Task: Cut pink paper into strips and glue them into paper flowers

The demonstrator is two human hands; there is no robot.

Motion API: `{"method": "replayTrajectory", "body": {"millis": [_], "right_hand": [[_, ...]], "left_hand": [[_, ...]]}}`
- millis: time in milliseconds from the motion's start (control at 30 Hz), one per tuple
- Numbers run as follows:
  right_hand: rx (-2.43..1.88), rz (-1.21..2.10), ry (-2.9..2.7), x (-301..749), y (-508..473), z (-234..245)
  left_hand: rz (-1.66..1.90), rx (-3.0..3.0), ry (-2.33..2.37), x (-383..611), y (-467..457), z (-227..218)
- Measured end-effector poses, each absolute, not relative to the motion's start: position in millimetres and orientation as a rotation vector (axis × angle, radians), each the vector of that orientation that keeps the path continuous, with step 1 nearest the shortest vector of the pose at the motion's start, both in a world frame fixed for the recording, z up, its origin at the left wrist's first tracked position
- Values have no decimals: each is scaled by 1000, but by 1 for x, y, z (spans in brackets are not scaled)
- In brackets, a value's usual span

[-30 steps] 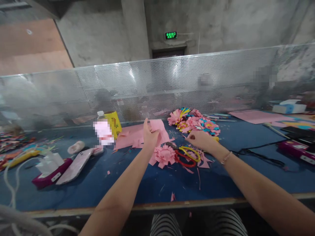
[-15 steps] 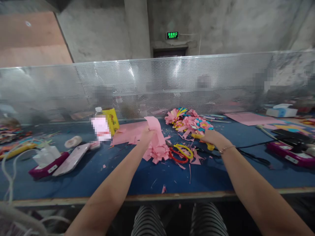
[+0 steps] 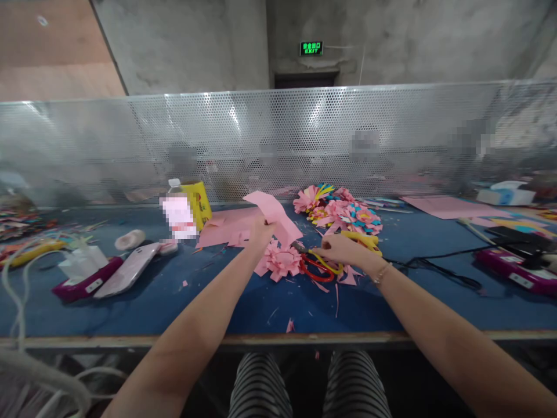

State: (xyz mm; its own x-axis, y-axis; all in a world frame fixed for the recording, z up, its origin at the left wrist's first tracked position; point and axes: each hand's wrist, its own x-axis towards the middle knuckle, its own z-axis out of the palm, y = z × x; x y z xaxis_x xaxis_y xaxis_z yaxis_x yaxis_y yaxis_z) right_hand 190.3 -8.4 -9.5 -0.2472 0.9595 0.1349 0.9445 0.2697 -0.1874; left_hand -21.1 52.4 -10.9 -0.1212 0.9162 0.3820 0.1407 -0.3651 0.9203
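A curved pink paper strip (image 3: 276, 215) is pinched in my left hand (image 3: 261, 235), its free ends standing above the table. Just below it lies a fringed pink paper flower (image 3: 281, 260). My right hand (image 3: 343, 249) hovers with half-curled fingers above the scissors, and I see nothing held in it. The scissors (image 3: 319, 273) have one red and one yellow handle, with dark blades pointing at the pink flower. Behind my right hand lies a yellow glue gun (image 3: 365, 239), partly hidden by the hand.
Finished pink, yellow and blue paper flowers (image 3: 339, 209) are heaped at the back. Pink sheets (image 3: 228, 223) lie left of centre. A phone (image 3: 130, 270) and purple power strips (image 3: 509, 270) flank the work area. A black cable (image 3: 452, 276) crosses the right side.
My right hand has come away from the glue gun and moved left over the scissors. The pink strip in my left hand has tilted, its lower end swinging right.
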Motion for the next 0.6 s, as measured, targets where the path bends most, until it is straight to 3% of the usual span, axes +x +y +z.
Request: {"method": "replayTrajectory", "body": {"millis": [600], "right_hand": [[-1835,201,-2410,168,-24,-14]], "left_hand": [[1714,1499,1240,-22,46,-5]]}}
